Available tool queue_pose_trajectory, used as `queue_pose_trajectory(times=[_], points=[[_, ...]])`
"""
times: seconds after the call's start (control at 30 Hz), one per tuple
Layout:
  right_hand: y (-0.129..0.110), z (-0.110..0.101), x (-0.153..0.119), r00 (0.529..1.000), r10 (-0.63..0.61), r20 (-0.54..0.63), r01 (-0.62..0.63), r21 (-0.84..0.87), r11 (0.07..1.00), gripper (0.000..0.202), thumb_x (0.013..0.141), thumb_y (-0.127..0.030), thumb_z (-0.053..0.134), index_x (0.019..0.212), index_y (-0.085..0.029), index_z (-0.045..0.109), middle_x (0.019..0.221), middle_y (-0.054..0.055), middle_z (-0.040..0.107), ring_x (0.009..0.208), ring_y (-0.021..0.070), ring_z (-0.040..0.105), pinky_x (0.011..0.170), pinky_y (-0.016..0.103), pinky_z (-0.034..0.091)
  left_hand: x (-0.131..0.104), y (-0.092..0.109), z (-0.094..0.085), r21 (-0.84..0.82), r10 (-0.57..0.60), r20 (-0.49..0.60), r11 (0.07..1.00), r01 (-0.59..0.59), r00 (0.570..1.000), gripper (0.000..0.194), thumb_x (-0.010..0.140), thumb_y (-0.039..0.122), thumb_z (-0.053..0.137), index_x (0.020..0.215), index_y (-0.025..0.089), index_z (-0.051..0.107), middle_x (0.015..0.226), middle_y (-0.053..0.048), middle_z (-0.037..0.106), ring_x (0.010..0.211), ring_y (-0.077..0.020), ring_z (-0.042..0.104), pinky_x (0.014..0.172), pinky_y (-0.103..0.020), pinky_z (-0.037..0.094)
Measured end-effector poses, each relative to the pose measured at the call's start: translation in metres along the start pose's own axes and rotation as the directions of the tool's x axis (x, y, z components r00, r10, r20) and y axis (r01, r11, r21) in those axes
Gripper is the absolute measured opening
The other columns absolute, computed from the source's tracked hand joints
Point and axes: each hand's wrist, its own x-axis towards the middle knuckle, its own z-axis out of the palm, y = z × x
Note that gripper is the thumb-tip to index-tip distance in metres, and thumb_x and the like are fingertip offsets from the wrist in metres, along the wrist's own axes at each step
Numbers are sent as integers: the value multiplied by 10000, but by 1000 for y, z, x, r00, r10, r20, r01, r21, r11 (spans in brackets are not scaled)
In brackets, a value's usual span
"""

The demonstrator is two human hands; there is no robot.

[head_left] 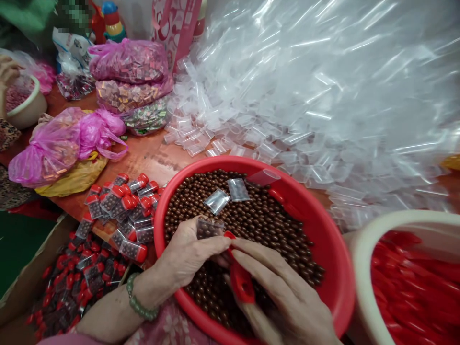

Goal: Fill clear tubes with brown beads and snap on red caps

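Observation:
My left hand [192, 247], with a green bead bracelet on the wrist, is closed around a small clear plastic case [209, 229]. Dark balls seem to be inside it. My right hand [280, 282] grips a red plastic piece [242, 282] between thumb and fingers. Its upper end meets the fingertips of my left hand near the case; whether the two parts touch I cannot tell. Both hands are over a red basin [334, 268] of shiny brown balls [194, 191]. Two clear empty cases [217, 201] lie on the balls, with another clear piece near the far rim.
Clear cases [258, 124] form a big heap behind the basin. A cream tub [362, 254] of red pieces stands right. Filled red-capped cases [118, 201] lie left, above a box [32, 268] of more. Pink bags [131, 60] are behind. Another person's hand [9, 69] is far left.

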Motion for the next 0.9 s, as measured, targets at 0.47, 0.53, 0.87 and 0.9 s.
queue_pose_trajectory(times=[0.47,0.53,0.87,0.9], points=[[-9,-12,13,830,557,41,-552,207,808,361,956,-250,544,1302,-315,626,1190,63,666,1090,203,666,908,300,574,-3,4,5,388,168,89,902,-190,982,110,769,189,629,803,161,528,654,54,485,593,-78,410,567,-216,353],[-5,-12,17,835,546,64,-546,210,811,344,944,-250,563,1270,-319,650,1164,59,670,1054,199,678,866,289,590,-4,1,2,434,181,114,875,-213,977,104,786,191,620,865,150,566,702,33,532,634,-94,446,600,-227,380],[9,-24,6,967,110,230,-40,-288,957,407,961,-174,436,1340,-179,584,1034,121,745,885,227,732,741,295,630,-4,-6,-2,659,217,196,693,-292,956,58,835,164,538,820,154,594,681,18,549,630,-120,476,600,-245,382],[10,-21,1,969,94,230,-5,-360,933,428,954,-147,411,1353,-144,564,1026,142,743,880,241,730,738,320,633,-4,-5,-1,676,215,193,679,-288,958,72,838,160,532,832,152,603,696,9,569,642,-127,494,615,-249,396]])
